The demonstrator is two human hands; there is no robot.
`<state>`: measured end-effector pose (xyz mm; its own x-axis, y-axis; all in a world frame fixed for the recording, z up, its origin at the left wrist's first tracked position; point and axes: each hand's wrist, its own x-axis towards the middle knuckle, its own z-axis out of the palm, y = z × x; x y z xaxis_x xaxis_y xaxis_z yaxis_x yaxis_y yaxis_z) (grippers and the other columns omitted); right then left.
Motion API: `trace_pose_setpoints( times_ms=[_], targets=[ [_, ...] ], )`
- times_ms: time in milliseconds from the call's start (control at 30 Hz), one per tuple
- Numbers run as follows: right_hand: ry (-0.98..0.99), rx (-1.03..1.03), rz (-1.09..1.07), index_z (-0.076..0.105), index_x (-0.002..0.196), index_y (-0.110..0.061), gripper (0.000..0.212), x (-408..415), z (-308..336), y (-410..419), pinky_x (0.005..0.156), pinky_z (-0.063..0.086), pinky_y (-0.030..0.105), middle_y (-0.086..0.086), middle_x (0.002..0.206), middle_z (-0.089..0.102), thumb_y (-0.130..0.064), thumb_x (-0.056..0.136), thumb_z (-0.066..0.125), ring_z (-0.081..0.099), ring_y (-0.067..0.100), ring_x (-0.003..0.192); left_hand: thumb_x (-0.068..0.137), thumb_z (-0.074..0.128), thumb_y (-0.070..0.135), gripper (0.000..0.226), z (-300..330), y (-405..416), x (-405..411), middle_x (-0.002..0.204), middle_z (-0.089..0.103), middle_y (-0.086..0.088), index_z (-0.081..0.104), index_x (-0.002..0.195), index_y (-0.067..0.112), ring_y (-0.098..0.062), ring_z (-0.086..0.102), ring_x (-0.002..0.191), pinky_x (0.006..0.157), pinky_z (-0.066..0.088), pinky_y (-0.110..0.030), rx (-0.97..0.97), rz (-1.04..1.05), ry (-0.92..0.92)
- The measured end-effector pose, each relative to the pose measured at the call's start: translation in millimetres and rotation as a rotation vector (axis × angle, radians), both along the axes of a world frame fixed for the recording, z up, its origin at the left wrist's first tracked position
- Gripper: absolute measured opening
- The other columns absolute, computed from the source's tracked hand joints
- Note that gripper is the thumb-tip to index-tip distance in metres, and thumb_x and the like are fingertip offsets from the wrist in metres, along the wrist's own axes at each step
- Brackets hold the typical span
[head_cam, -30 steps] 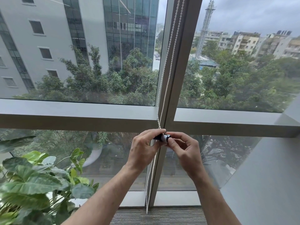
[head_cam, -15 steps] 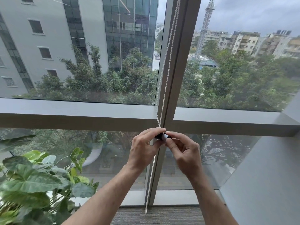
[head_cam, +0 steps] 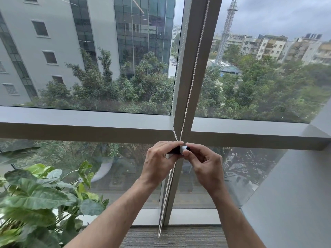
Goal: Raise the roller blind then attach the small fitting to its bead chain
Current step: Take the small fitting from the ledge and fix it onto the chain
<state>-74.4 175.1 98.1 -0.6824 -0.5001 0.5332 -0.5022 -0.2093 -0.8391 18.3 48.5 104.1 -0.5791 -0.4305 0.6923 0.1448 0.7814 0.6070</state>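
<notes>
Both hands, left (head_cam: 158, 161) and right (head_cam: 204, 162), pinched around small black-and-white cylindrical fitting (head_cam: 180, 150) on white beaded chain (head_cam: 192, 76)

1. Two bare forearms come into view from the near edge, one on the left, one on the right.
2. No sleeve, cuff or glove covers either arm from wrist to the frame edge.
3. The left hand (head_cam: 159, 161) wears no ring, watch or band on any part that shows.
4. The right hand (head_cam: 204, 164) is likewise bare, with an unadorned wrist.
5. Fingernails that show are short and unpainted.
6. Both forearms are slim, with fine hair faintly visible; knuckles and tendons stand out on the backs of the hands.
</notes>
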Motion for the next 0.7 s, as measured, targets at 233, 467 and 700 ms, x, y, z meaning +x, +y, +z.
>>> trace_pose_setpoints(
  times_ms=[233, 467, 700],
  targets=[
    [-0.006, 0.066, -0.016, 0.077, 0.096, -0.04, 0.017, -4, 5, 2, 0.082, 0.062, 0.04, -0.013, 0.092, 0.079, -0.033, 0.08, 0.077, 0.077, 0.013, 0.085, 0.071, 0.088, 0.017, 0.036, 2, -2, 0, 0.094, 0.078, -0.001, 0.078, 0.105, 0.015, -0.008, 0.065, 0.084, 0.081, 0.044, -0.005, 0.0, -0.009, -0.03],
    [0.014, 0.119, 0.01, 0.074, 0.099, -0.038, 0.019, -12, 14, 4, 0.082, 0.061, 0.031, -0.015, 0.09, 0.079, -0.025, 0.085, 0.074, 0.076, 0.009, 0.087, 0.069, 0.089, 0.028, 0.038, 7, -2, -3, 0.085, 0.076, 0.004, 0.078, 0.105, 0.028, -0.013, 0.065, 0.077, 0.073, 0.044, -0.007, 0.081, -0.043, -0.087],
    [0.085, 0.158, 0.046, 0.071, 0.112, -0.027, 0.034, -20, 19, 2, 0.082, 0.061, 0.029, -0.007, 0.099, 0.078, 0.0, 0.093, 0.067, 0.075, 0.01, 0.088, 0.068, 0.085, 0.038, 0.034, 6, -9, -10, 0.089, 0.079, 0.015, 0.077, 0.1, 0.037, -0.009, 0.075, 0.089, 0.084, 0.06, -0.039, 0.381, -0.282, -0.126]
  ],
)
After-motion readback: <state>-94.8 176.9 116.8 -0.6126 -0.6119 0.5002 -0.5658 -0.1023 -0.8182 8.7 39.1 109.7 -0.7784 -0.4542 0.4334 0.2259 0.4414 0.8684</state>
